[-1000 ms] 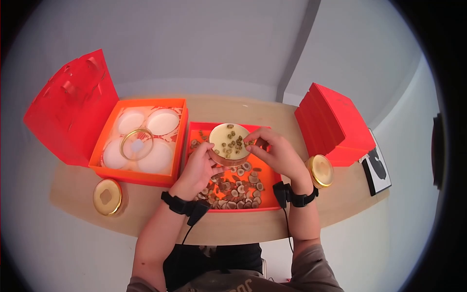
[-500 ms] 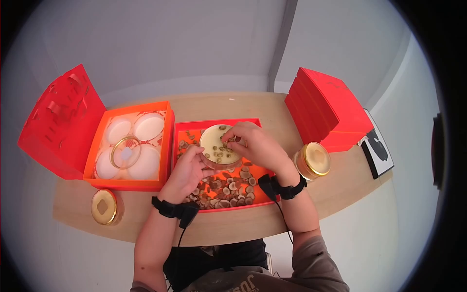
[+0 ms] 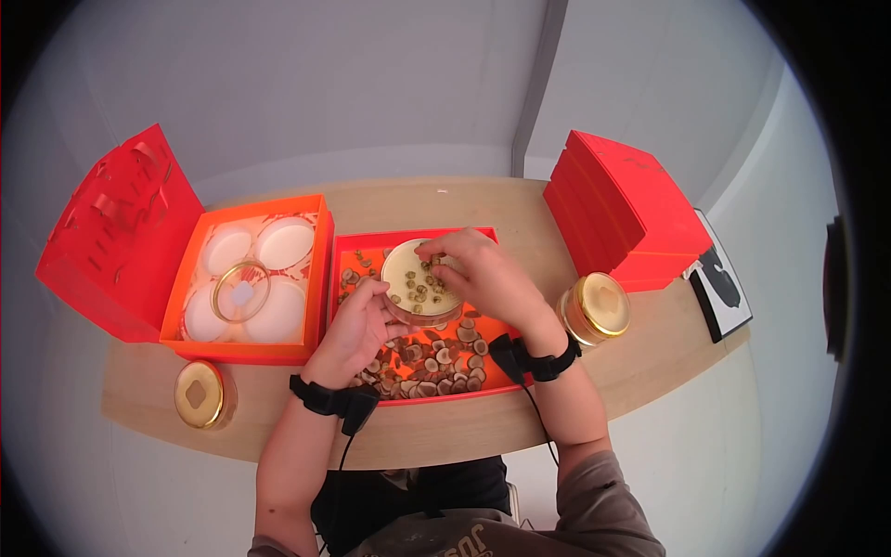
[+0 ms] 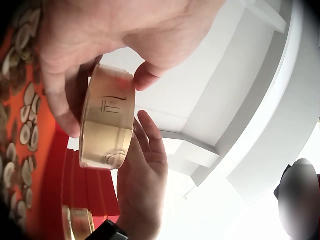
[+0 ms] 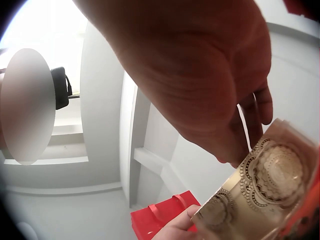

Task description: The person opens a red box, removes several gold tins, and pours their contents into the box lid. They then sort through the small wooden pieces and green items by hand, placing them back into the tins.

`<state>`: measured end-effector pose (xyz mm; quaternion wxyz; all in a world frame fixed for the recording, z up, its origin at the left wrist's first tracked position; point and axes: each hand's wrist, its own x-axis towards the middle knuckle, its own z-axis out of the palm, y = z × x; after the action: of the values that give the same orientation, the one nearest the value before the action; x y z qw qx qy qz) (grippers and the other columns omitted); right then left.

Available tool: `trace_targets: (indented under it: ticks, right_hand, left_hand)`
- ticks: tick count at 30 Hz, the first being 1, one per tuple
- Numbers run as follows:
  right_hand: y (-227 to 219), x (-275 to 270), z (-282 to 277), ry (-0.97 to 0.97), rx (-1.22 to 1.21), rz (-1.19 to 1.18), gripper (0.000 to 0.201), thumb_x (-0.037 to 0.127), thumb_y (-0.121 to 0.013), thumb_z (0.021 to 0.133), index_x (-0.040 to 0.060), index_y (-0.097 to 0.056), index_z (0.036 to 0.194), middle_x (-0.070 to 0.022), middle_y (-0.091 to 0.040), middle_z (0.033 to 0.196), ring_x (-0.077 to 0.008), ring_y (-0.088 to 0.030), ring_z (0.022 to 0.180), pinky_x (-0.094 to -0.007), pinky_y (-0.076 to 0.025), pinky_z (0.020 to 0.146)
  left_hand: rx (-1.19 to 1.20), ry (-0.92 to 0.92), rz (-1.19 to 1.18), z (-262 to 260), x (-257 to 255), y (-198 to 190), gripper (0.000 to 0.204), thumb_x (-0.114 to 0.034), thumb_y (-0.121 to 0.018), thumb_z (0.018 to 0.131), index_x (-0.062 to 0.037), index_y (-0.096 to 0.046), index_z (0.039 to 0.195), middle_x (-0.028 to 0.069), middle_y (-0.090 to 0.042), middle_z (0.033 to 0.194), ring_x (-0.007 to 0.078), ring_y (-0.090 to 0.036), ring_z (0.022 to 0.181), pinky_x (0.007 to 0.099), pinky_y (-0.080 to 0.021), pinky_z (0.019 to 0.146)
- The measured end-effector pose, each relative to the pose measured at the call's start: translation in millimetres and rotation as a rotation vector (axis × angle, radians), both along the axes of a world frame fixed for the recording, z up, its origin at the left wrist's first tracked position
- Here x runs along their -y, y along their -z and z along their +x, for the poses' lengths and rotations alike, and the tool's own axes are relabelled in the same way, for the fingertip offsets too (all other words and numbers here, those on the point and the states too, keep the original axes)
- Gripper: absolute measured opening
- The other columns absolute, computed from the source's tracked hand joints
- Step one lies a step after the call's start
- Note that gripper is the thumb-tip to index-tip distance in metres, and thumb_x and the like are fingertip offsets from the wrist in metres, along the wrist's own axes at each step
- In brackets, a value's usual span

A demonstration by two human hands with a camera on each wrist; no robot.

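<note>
My left hand (image 3: 357, 332) holds a clear round jar (image 3: 422, 320), tilted, thumb at its rim and fingers underneath. Small greenish-brown curled pieces (image 3: 420, 295) lie scattered on the jar's cream-coloured surface. Over the far right part of the jar reaches my right hand (image 3: 487, 278), its index finger and thumb apart among the pieces. In the left wrist view the jar (image 4: 107, 115) shows dark printing on its side, and in the right wrist view the jar (image 5: 275, 180) shows a round lacy pattern. My right fingertips are hidden behind its wall there.
Below is a red tray (image 3: 418, 399) with an orange bottom, strewn with brown-edged dried slices (image 3: 445, 357). An open orange box (image 3: 320, 278) at left has round white recesses, a gold-rimmed clear ring (image 3: 218, 302) on top. Gold-lidded jars (image 3: 200, 395) flank both; red boxes (image 3: 622, 218) stand right.
My right hand has moved from the jar's right rim in over the pieces, and its finger and thumb have spread there. The pieces lie differently. The head view has shifted slightly.
</note>
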<state>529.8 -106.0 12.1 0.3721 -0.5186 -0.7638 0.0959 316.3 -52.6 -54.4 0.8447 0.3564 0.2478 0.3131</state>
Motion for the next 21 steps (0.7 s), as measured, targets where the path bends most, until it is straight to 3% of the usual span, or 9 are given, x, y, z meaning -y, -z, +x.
trace_targets:
  ticks: [1, 8, 11, 13, 14, 17, 21]
  right_hand:
    - [-0.3, 0.5, -0.7, -0.001, 0.004, -0.007, 0.027, 0.002, -0.067, 0.088, 0.0029, -0.069, 0.115, -0.0134, -0.071, 0.112, -0.0336, -0.063, 0.11, -0.0433, -0.054, 0.095]
    - [-2.5, 1.0, 5.9, 0.001, 0.056, 0.044, 0.027, 0.004, -0.068, 0.088, 0.0036, -0.069, 0.115, -0.0142, -0.069, 0.115, -0.0348, -0.064, 0.11, -0.0428, -0.052, 0.096]
    - [-5.0, 6.3, 4.7, 0.013, 0.042, 0.046, 0.026, 0.007, -0.068, 0.089, 0.0032, -0.069, 0.114, -0.0138, -0.07, 0.112, -0.0316, -0.066, 0.105, -0.0402, -0.052, 0.092]
    - [-12.9, 12.4, 3.5, 0.007, -0.064, -0.054, 0.023, 0.011, -0.069, 0.09, 0.004, -0.07, 0.112, -0.0125, -0.071, 0.102, -0.0274, -0.069, 0.095, -0.0371, -0.054, 0.086]
    - [-21.2, 18.5, 0.4, 0.013, -0.053, -0.174, 0.019, 0.009, -0.067, 0.096, 0.0035, -0.069, 0.114, -0.0084, -0.073, 0.102, -0.0196, -0.07, 0.095, -0.0333, -0.054, 0.085]
    - [-27.1, 30.1, -10.4, 0.007, 0.011, -0.344, 0.018, 0.01, -0.067, 0.095, 0.0033, -0.07, 0.112, -0.0069, -0.074, 0.095, -0.0177, -0.07, 0.09, -0.0325, -0.054, 0.08]
    - [-21.1, 39.3, -12.9, -0.032, 0.043, -0.393, 0.016, 0.01, -0.067, 0.095, 0.0034, -0.07, 0.109, -0.006, -0.074, 0.092, -0.0168, -0.07, 0.085, -0.0323, -0.054, 0.077]
  left_hand:
    - [-0.004, -0.002, -0.002, 0.2, 0.4, -1.2, 0.037, -0.032, -0.046, 0.102, -0.0029, -0.057, 0.122, 0.0105, -0.07, 0.11, 0.0207, -0.068, 0.094, 0.0438, -0.055, 0.09]
    - [0.019, -0.028, 0.011, -1.7, -2.0, 2.3, 0.036, -0.032, -0.046, 0.102, -0.0031, -0.056, 0.12, 0.0113, -0.07, 0.112, 0.0207, -0.069, 0.094, 0.0442, -0.056, 0.088]
    - [0.035, -0.074, -0.026, -5.9, -8.4, 16.2, 0.036, -0.034, -0.047, 0.102, -0.005, -0.056, 0.121, 0.0111, -0.07, 0.113, 0.0208, -0.069, 0.093, 0.0428, -0.056, 0.086]
    - [0.047, -0.185, -0.009, -4.8, -12.2, 14.3, 0.034, -0.036, -0.052, 0.1, -0.0068, -0.057, 0.118, 0.0084, -0.069, 0.112, 0.0191, -0.065, 0.1, 0.0401, -0.053, 0.086]
    - [0.027, -0.25, -0.027, -3.6, -9.5, 7.0, 0.034, -0.036, -0.052, 0.1, -0.0081, -0.058, 0.118, 0.0068, -0.068, 0.113, 0.018, -0.064, 0.103, 0.0391, -0.051, 0.087]
    - [0.044, -0.316, -0.032, -4.2, -8.0, 2.4, 0.031, -0.035, -0.052, 0.1, -0.0102, -0.057, 0.119, 0.0064, -0.068, 0.117, 0.0175, -0.064, 0.107, 0.0382, -0.051, 0.089]
    - [0.09, -0.319, -0.027, -6.3, -5.8, 2.9, 0.03, -0.035, -0.054, 0.1, -0.0108, -0.055, 0.118, 0.0061, -0.068, 0.116, 0.0176, -0.064, 0.108, 0.0393, -0.051, 0.09]
